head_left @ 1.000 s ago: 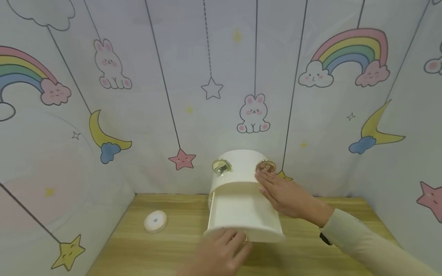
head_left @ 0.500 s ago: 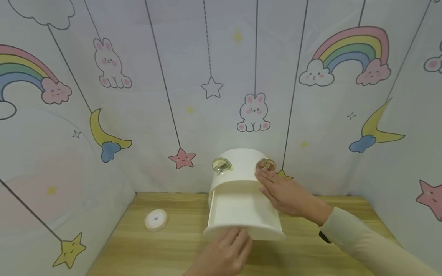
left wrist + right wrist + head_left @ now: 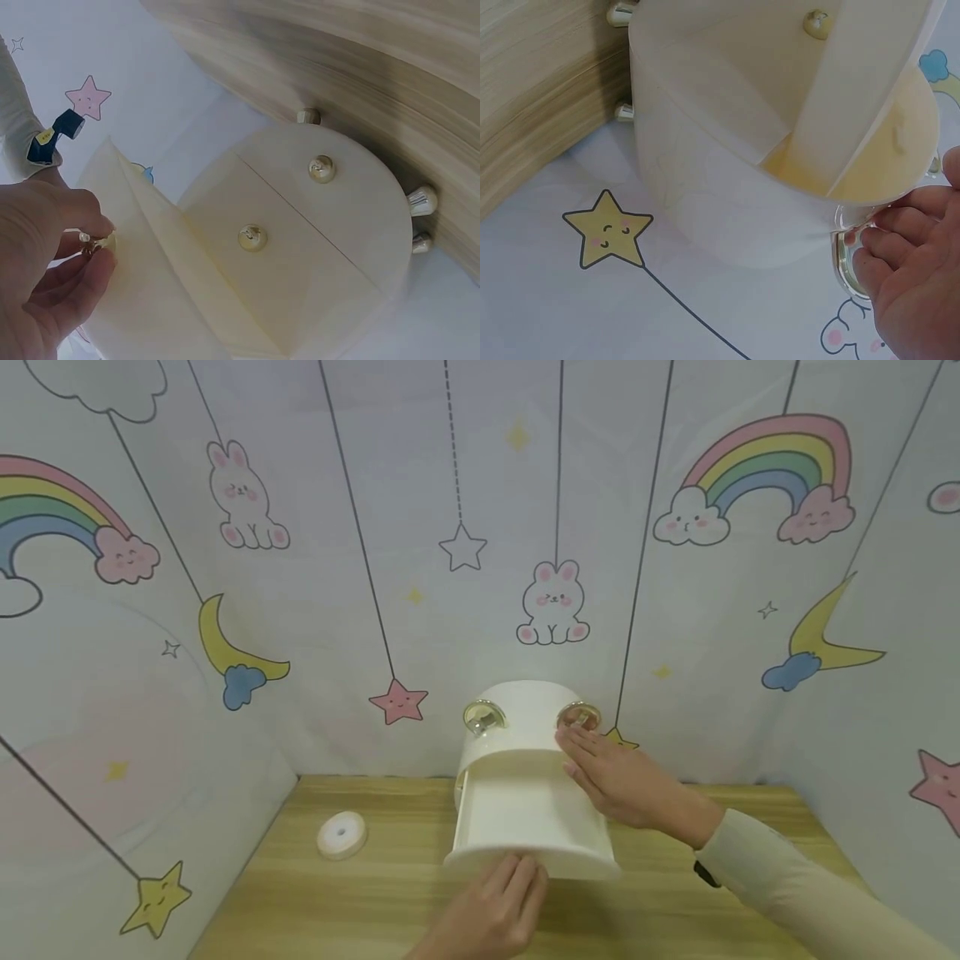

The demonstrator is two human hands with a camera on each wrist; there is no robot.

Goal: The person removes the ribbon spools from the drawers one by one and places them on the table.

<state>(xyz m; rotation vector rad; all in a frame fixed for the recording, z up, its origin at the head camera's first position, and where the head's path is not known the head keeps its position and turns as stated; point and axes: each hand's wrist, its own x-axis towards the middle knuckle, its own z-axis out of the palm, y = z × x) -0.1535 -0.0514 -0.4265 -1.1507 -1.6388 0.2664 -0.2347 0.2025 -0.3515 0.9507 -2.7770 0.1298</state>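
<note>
A white, rounded drawer box with gold-coloured fittings stands against the back wall. Its upper drawer is pulled out, and nothing shows inside it. My left hand is at the drawer's front; the left wrist view shows thumb and fingers pinching its gold knob, partly hidden by them. Lower on the box's face are two more gold knobs, one being this knob. My right hand rests with straight fingers against the box's upper right side, touching the shiny ear-shaped ring.
A white roll of ribbon or tape lies on the wood-grain table, left of the box. Printed cloth walls with rabbits, stars and rainbows enclose the back and both sides. Short gold feet support the box.
My left fingers have closed over the drawer's knob, which showed between them a second ago. The drawer and my right hand look unmoved; the view has shifted slightly.
</note>
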